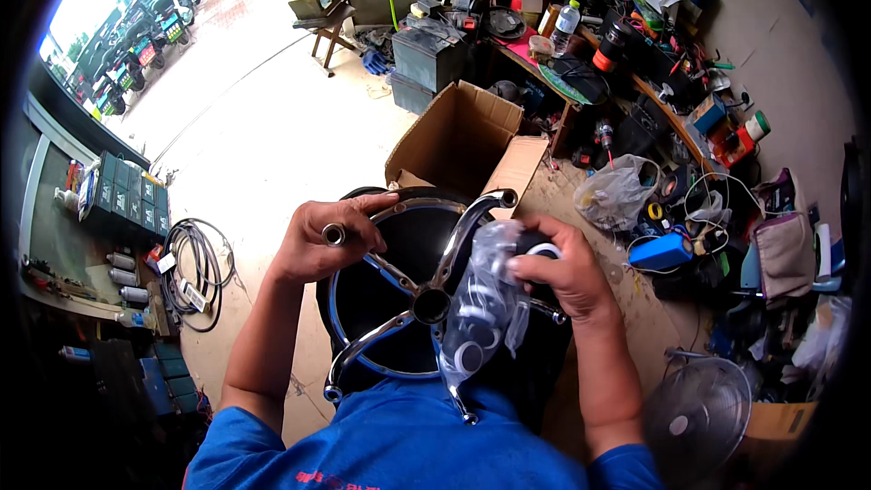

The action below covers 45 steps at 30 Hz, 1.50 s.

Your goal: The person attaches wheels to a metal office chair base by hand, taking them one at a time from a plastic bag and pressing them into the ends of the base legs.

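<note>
A chrome five-legged stool base (449, 259) with a ring lies upturned in front of my chest, over a dark round seat (399, 238). My left hand (319, 240) is closed around the end of one leg, its fingers reaching over the ring. My right hand (573, 270) grips a clear plastic bag (494, 308) at its upper end. Inside the bag are several black-and-white casters (468, 357). A black-and-white round piece, apparently another caster (544, 251), shows at the right fingers. The bag hangs across the legs on the right.
An opened cardboard box (454, 132) stands just beyond the base. At the right are a cluttered workbench (562, 82), a knotted plastic bag (617, 191) and a fan (694, 417). Coiled cable (195, 268) lies on the floor at left; a folding chair (324, 14) stands farther off.
</note>
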Available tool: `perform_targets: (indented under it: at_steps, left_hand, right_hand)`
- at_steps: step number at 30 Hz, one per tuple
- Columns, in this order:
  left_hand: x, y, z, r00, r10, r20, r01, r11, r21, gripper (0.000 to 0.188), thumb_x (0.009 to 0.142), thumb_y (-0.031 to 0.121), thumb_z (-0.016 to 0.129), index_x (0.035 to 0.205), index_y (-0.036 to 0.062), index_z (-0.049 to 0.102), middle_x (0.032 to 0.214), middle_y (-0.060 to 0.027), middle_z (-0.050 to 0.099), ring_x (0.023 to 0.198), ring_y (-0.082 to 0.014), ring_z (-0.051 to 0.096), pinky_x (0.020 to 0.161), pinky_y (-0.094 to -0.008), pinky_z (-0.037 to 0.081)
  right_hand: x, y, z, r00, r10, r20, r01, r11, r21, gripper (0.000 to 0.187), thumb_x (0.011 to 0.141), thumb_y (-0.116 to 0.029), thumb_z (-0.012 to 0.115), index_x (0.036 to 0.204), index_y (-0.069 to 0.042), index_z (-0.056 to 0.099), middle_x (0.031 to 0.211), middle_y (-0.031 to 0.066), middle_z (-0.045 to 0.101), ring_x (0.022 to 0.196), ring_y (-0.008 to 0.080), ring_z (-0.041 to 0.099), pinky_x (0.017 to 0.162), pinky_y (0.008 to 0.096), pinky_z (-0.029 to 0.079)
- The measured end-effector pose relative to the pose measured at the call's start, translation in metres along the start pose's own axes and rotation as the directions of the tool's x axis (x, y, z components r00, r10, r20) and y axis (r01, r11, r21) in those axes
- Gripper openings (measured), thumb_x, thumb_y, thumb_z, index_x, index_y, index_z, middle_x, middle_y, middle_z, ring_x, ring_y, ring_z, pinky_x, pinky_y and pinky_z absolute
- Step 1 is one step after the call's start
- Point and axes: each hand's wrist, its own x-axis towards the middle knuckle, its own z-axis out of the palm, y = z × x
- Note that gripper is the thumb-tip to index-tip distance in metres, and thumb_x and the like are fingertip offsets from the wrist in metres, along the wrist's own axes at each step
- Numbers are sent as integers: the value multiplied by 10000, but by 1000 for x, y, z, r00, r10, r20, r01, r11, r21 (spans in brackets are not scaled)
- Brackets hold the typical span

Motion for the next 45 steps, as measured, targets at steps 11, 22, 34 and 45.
perform_targets:
  at_steps: [11,22,34,45]
  left_hand:
    - [0,-3,-1,998,60,-1,-60,998,-19,237,832,-134,660,900,0,844,950,-103,840,1475,-355,634,1281,-496,430]
    - [3,-10,-2,983,185,-17,-183,980,72,134,732,31,656,826,26,751,821,-138,780,880,-250,796,1288,-641,427]
    - [1,7,14,989,40,-141,11,937,349,206,850,192,784,968,23,782,1268,-190,760,1435,-426,628,1203,-566,486]
    - [-22,21,27,956,-17,-294,177,829,530,468,966,375,758,1271,22,786,1441,-252,707,1283,-379,726,1073,-463,575]
  right_hand:
    - [-87,-44,-23,935,-353,-35,271,646,714,516,829,-57,724,1329,-28,601,1066,162,686,810,291,728,554,411,625]
    - [-133,-68,-118,552,-636,-539,829,488,273,357,1002,-142,737,1330,-57,625,1223,67,646,1012,204,626,721,341,512]
    - [-61,162,-226,142,-328,-934,426,872,-242,332,986,-98,757,1308,-71,676,1032,33,715,863,130,685,645,293,528]
    - [-26,295,-309,139,137,-981,429,884,185,286,934,-161,724,1218,-152,701,955,17,692,853,161,669,725,313,525]
